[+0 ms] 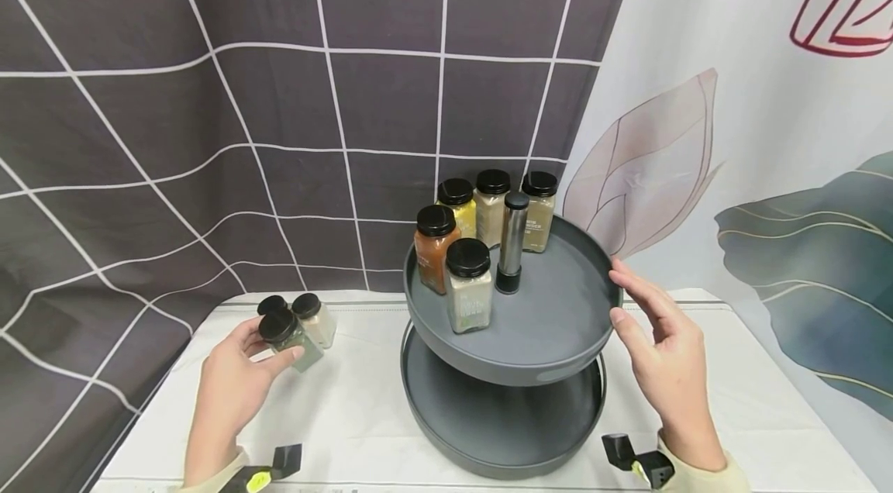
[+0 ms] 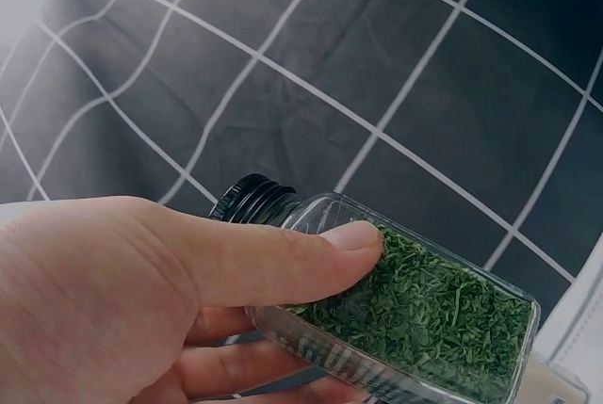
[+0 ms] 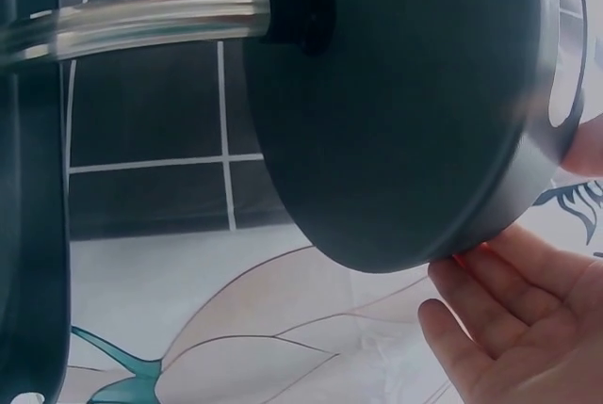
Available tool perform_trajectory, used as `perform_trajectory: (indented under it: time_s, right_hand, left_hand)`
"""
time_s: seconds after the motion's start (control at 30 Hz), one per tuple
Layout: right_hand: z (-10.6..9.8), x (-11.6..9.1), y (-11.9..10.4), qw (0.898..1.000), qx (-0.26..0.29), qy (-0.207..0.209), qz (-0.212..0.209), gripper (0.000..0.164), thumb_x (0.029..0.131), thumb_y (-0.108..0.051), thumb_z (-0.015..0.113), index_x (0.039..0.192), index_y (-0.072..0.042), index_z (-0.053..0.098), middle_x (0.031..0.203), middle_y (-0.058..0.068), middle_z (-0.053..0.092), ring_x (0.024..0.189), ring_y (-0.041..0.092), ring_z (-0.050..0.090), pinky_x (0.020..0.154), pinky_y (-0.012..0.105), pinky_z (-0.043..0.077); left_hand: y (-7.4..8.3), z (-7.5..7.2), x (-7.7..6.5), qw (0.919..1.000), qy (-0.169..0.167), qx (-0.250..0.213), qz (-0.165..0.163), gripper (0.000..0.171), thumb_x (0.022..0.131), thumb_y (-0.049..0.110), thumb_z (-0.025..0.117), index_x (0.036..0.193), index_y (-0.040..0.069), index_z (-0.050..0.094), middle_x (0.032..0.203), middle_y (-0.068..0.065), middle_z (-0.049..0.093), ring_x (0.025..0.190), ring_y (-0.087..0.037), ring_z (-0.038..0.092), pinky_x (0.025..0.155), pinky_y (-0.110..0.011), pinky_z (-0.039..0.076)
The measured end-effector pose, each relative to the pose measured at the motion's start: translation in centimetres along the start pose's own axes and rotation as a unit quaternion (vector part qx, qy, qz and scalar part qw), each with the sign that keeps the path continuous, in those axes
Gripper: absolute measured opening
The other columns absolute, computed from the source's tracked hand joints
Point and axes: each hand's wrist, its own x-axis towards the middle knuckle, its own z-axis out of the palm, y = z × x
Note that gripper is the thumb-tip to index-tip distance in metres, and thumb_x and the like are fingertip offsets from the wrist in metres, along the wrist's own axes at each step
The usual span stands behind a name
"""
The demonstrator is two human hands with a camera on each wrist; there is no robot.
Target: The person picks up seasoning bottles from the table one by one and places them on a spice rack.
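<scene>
My left hand (image 1: 233, 384) grips a glass jar of chopped green herbs (image 2: 433, 319) with a black lid, the thumb along its side. The jar tilts, its lid toward the hand. Right behind it are a jar of pale seasoning (image 1: 322, 326) and another black-lidded jar (image 1: 270, 305), mostly hidden. On the right, my right hand (image 1: 663, 346) touches the outer rim of the grey two-tier round tray's upper tier (image 1: 558, 322) with extended fingers. That tier bears several spice jars, among them an orange one (image 1: 434, 253), a yellow one (image 1: 460, 214) and a whitish one (image 1: 469, 295).
A metal post (image 1: 514, 237) rises from the upper tier. Beneath, the lower tier (image 1: 502, 423) shows bare grey floor. The stand rests on a white-covered table (image 1: 349, 431), with a dark grid-patterned curtain (image 1: 279, 113) behind and a white patterned curtain (image 1: 753, 113) at right.
</scene>
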Motion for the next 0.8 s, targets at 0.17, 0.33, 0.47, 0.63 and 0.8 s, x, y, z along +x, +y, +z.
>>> perform_trajectory:
  time_s: [0.17, 0.33, 0.47, 0.63, 0.8]
  right_hand:
    - [0.1, 0.1, 0.1, 1.0, -0.017, 0.024, 0.001, 0.033, 0.09, 0.013, 0.062, 0.121, 0.005, 0.069, 0.133, 0.009, 0.065, 0.124, 0.01, 0.059, 0.107, 0.018, 0.042]
    - [0.3, 0.2, 0.1, 0.998, -0.04, 0.054, 0.0, 0.025, 0.092, 0.009, 0.062, 0.113, 0.003, 0.073, 0.126, 0.007, 0.069, 0.12, 0.008, 0.062, 0.103, 0.016, 0.044]
    - [0.4, 0.3, 0.1, 0.996, -0.051, 0.068, 0.006, 0.021, 0.094, 0.007, 0.061, 0.109, 0.002, 0.075, 0.122, 0.005, 0.071, 0.116, 0.007, 0.063, 0.102, 0.017, 0.046]
    - [0.6, 0.2, 0.2, 0.993, -0.08, 0.09, 0.005, 0.022, 0.094, 0.006, 0.061, 0.11, 0.0, 0.076, 0.113, 0.008, 0.074, 0.105, 0.0, 0.065, 0.094, 0.013, 0.047]
    - [0.6, 0.2, 0.3, 0.992, -0.083, 0.096, 0.004, 0.022, 0.093, 0.006, 0.063, 0.109, 0.001, 0.076, 0.109, 0.005, 0.074, 0.103, -0.001, 0.065, 0.093, 0.012, 0.047]
  left_hand:
    - [0.7, -0.4, -0.6, 0.9999, 0.009, -0.007, 0.001, 0.073, 0.083, 0.028, 0.083, 0.141, -0.001, 0.05, 0.129, -0.025, 0.063, 0.116, -0.044, 0.062, 0.098, -0.061, 0.045]
    - [1.4, -0.6, -1.1, 0.9994, 0.023, -0.021, 0.015, 0.069, 0.084, 0.026, 0.083, 0.14, 0.001, 0.053, 0.128, -0.024, 0.064, 0.112, -0.042, 0.065, 0.093, -0.057, 0.053]
    - [1.8, -0.8, -1.4, 0.9988, 0.033, -0.028, 0.026, 0.068, 0.084, 0.026, 0.083, 0.14, 0.002, 0.054, 0.128, -0.023, 0.065, 0.111, -0.04, 0.066, 0.091, -0.054, 0.056]
    - [2.4, -0.9, -1.7, 0.9979, 0.038, -0.039, 0.036, 0.066, 0.084, 0.027, 0.084, 0.139, 0.005, 0.056, 0.127, -0.019, 0.066, 0.111, -0.036, 0.068, 0.084, -0.031, 0.06]
    - [2.9, -0.8, -2.0, 0.9965, 0.044, -0.05, 0.05, 0.063, 0.084, 0.026, 0.084, 0.137, 0.006, 0.057, 0.127, -0.017, 0.067, 0.112, -0.035, 0.067, 0.074, -0.007, 0.052]
